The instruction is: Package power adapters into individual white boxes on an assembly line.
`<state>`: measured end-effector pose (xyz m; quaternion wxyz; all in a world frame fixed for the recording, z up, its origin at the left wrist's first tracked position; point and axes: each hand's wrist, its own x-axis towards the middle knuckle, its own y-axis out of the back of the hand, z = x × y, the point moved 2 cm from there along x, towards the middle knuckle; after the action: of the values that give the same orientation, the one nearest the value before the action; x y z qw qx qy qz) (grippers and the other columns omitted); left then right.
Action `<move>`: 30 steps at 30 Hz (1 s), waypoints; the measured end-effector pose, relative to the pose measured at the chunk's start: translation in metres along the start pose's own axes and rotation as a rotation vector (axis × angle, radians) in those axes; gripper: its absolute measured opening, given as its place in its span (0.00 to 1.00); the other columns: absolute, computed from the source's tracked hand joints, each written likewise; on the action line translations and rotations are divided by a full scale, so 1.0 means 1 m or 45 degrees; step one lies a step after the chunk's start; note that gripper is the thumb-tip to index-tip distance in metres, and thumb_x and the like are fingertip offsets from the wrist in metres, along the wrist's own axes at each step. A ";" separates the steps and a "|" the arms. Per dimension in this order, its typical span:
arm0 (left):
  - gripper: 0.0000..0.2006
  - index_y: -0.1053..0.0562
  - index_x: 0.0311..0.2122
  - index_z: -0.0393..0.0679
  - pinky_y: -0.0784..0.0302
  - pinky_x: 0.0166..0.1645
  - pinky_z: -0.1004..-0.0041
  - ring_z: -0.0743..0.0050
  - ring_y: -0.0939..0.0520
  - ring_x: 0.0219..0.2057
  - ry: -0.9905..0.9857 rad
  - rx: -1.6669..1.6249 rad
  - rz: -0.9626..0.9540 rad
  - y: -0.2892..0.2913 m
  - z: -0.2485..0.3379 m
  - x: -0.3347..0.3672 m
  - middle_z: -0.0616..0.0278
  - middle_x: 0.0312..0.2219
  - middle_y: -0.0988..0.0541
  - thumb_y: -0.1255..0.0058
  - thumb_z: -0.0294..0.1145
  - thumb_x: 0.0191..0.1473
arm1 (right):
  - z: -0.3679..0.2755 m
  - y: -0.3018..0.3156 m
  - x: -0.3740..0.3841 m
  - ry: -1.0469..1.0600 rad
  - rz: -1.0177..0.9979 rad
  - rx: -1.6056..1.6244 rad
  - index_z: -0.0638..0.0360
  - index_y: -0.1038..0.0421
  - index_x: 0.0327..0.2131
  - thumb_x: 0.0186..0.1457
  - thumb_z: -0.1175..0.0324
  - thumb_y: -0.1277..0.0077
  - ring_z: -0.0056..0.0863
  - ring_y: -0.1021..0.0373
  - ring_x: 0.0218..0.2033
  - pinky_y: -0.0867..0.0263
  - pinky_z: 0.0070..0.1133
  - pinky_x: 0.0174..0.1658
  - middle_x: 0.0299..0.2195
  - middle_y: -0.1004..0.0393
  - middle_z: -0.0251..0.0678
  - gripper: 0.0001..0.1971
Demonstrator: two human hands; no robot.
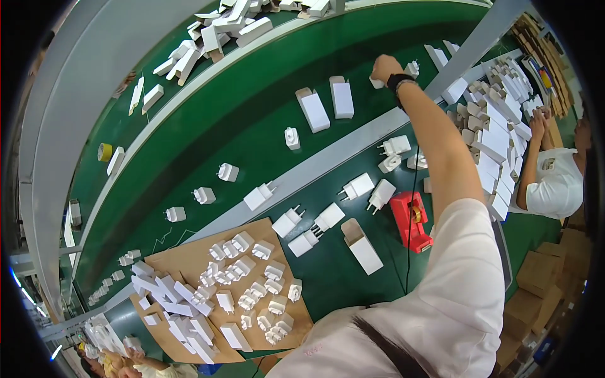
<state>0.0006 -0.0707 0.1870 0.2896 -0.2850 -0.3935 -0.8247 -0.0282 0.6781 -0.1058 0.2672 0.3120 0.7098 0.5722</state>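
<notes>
My right hand (pixel 386 68) reaches out over the green conveyor belt (pixel 258 135), a black band around its wrist. Its fingers curl down on a small white object (pixel 376 82), mostly hidden beneath them. Just right of the hand lies a white plug adapter (pixel 412 68). To its left, two white boxes (pixel 343 98) with raised flaps rest on the belt, and another plug adapter (pixel 292 138) stands nearer. On the green table closer to me are several larger plug adapters (pixel 329 217) and an open white box (pixel 363 247). My left hand is out of the picture.
A red tape dispenser (pixel 411 220) sits under my right arm, beside a black cable (pixel 409 255). A cardboard sheet (pixel 296 252) bears many adapters and white boxes. A metal post (pixel 476 47) rises beyond my hand; white boxes (pixel 495 142) pile up near a seated person (pixel 554 183).
</notes>
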 end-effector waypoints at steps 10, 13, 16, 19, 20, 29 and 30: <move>0.17 0.38 0.47 0.35 0.37 0.31 0.85 0.85 0.33 0.26 0.272 -0.396 -0.271 -0.048 -0.005 -0.042 0.66 0.27 0.28 0.54 0.24 0.51 | -0.154 0.029 -0.231 1.044 -0.388 0.439 0.61 0.40 0.31 0.40 0.66 0.47 0.49 0.34 0.28 0.38 0.33 0.31 0.22 0.32 0.50 0.16; 0.17 0.39 0.47 0.35 0.37 0.32 0.84 0.83 0.33 0.26 0.223 -0.462 -0.414 -0.057 -0.001 -0.056 0.65 0.27 0.28 0.54 0.23 0.50 | -0.165 -0.008 -0.256 1.141 -0.338 0.307 0.61 0.42 0.33 0.42 0.68 0.49 0.48 0.33 0.27 0.37 0.36 0.30 0.22 0.31 0.50 0.15; 0.17 0.39 0.47 0.34 0.37 0.32 0.83 0.82 0.33 0.25 0.145 -0.533 -0.450 -0.056 0.001 -0.065 0.66 0.25 0.29 0.55 0.22 0.51 | -0.160 -0.020 -0.273 1.119 -0.377 0.177 0.61 0.41 0.33 0.43 0.67 0.49 0.47 0.32 0.27 0.36 0.35 0.31 0.21 0.31 0.49 0.15; 0.18 0.38 0.48 0.36 0.39 0.31 0.85 0.86 0.35 0.24 0.255 -0.509 -0.418 -0.057 -0.020 -0.067 0.69 0.24 0.31 0.54 0.26 0.52 | -0.141 0.007 -0.288 1.033 -0.381 0.197 0.59 0.41 0.41 0.42 0.62 0.46 0.44 0.31 0.28 0.35 0.33 0.32 0.23 0.31 0.49 0.22; 0.18 0.38 0.49 0.37 0.40 0.30 0.85 0.86 0.35 0.24 0.287 -0.439 -0.364 -0.040 -0.028 -0.067 0.70 0.25 0.31 0.54 0.26 0.52 | -0.147 0.039 -0.294 1.086 -0.268 0.218 0.59 0.40 0.43 0.42 0.60 0.46 0.44 0.31 0.28 0.35 0.32 0.32 0.24 0.30 0.49 0.24; 0.20 0.39 0.49 0.38 0.40 0.29 0.85 0.87 0.35 0.23 0.403 -0.237 -0.444 -0.076 -0.045 -0.060 0.70 0.24 0.30 0.53 0.29 0.51 | 0.059 0.102 -0.023 0.289 0.159 -0.302 0.55 0.35 0.43 0.42 0.61 0.46 0.46 0.35 0.42 0.37 0.32 0.44 0.39 0.32 0.47 0.22; 0.20 0.39 0.49 0.38 0.40 0.29 0.85 0.87 0.35 0.23 0.396 -0.222 -0.408 -0.077 -0.043 -0.058 0.70 0.24 0.30 0.53 0.29 0.51 | 0.061 0.084 -0.001 0.118 0.230 -0.355 0.53 0.36 0.44 0.44 0.61 0.49 0.49 0.37 0.44 0.37 0.34 0.44 0.42 0.35 0.47 0.21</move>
<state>-0.0247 -0.0503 0.0865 0.1865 -0.1123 -0.3115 -0.9250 0.0291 0.7289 -0.0359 0.2223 0.3077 0.6041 0.7007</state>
